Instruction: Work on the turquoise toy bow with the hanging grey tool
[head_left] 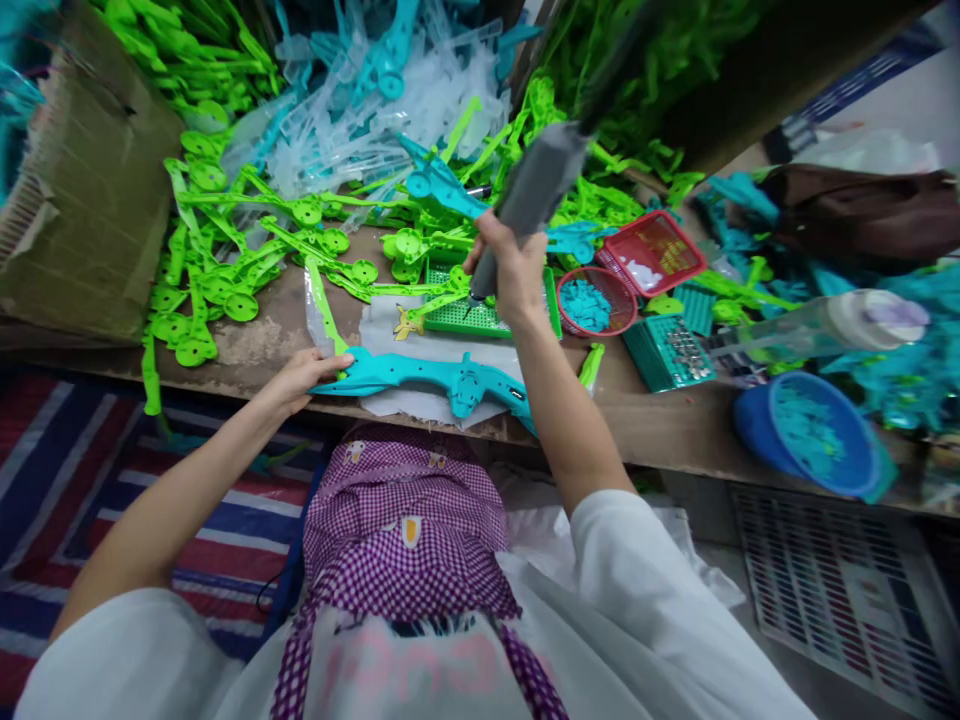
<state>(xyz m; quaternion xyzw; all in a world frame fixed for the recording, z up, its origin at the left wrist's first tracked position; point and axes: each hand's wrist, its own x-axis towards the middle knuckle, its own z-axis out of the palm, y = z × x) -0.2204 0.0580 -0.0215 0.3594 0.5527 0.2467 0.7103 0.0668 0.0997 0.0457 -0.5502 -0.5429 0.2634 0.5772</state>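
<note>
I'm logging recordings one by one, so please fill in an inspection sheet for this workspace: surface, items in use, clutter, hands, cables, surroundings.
Surface: worn brown table, with a white cloth near its front edge.
Items in use: long blue part lying across the cloth; grey tool, tilted above the table.
Clutter: heaped green parts and clear plastic pieces; green tray, red basket and blue bowl.
Hands: left hand grips the blue part's left end; right hand grips the grey tool.
Cables: blurred dark length above the tool; cannot tell whether it is a cable.
Surroundings: cardboard box at left, striped mat below, slotted crate at lower right.
</note>
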